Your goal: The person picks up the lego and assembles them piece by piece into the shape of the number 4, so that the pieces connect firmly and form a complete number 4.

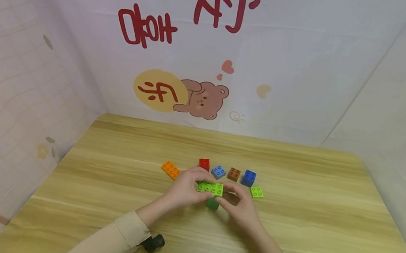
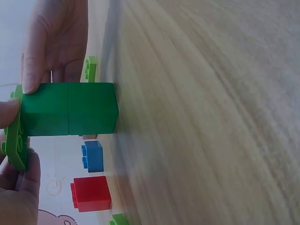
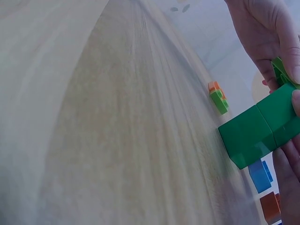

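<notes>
A light green eight-stud plate (image 1: 210, 188) lies across the top of a dark green stack (image 2: 69, 108) of two bricks, which stands upright on the table. My left hand (image 1: 191, 186) pinches the plate's left part between thumb and fingers; the plate juts out past the stack on that side. My right hand (image 1: 241, 204) grips the stack near its top, its thumb (image 2: 31, 75) on the upper brick just under the plate. From above, the plate and hands hide most of the stack. Whether the plate is pressed fully down, I cannot tell.
Behind the hands sit a red brick (image 1: 204, 163), a light blue brick (image 1: 218, 172), a brown brick (image 1: 234, 174) and a blue brick (image 1: 248, 178). A small light green plate (image 1: 257, 192) lies right, an orange plate (image 1: 170, 169) left, near another light green piece (image 3: 219, 101).
</notes>
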{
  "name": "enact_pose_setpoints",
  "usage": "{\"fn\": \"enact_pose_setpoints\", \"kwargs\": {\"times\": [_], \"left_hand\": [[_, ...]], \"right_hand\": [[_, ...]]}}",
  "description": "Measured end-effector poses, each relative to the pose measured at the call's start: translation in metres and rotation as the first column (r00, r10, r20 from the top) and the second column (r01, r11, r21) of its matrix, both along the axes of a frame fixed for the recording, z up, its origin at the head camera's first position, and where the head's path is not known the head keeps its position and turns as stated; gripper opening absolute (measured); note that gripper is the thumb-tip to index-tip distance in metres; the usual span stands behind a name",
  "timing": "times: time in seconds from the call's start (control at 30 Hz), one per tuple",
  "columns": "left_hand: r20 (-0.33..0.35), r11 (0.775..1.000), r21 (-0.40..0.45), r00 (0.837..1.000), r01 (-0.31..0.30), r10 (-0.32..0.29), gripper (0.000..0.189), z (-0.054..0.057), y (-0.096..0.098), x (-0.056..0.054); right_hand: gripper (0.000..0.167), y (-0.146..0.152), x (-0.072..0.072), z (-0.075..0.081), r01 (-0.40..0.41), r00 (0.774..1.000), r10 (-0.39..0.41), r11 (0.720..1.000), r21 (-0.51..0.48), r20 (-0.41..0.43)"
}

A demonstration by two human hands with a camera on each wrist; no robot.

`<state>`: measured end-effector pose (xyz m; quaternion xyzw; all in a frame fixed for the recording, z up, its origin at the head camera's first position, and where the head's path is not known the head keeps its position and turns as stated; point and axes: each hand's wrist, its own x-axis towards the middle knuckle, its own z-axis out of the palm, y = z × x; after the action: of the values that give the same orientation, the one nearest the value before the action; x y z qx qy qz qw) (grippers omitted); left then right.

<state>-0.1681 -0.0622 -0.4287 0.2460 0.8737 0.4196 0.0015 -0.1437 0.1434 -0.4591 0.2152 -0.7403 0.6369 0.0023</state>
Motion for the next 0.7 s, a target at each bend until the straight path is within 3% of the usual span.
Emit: {"fn": "enact_pose_setpoints", "kwargs": {"times": [0.17,0.43,0.7], "left_hand": [[0.014,1.000,0.005,1.000,0.002,-0.002,0.024,-0.003,-0.001,0.000],[0.040,0.998,0.064,0.999,0.008,-0.011,0.027,-0.005,-0.004,0.001],[0.024,0.992,0.125,0.999,0.022,-0.025,0.031,-0.004,-0.007,0.003]], "right_hand": [[0.033,0.000,0.000,0.000,0.004,1.000,-0.004,1.000,0.019,0.004],[0.034,0.004,-0.012,-0.027,0.022,1.000,-0.022,0.999,0.043,0.005],[0.033,0.008,-0.013,-0.032,0.011,1.000,-0.011,0.999,0.041,0.008]]}}
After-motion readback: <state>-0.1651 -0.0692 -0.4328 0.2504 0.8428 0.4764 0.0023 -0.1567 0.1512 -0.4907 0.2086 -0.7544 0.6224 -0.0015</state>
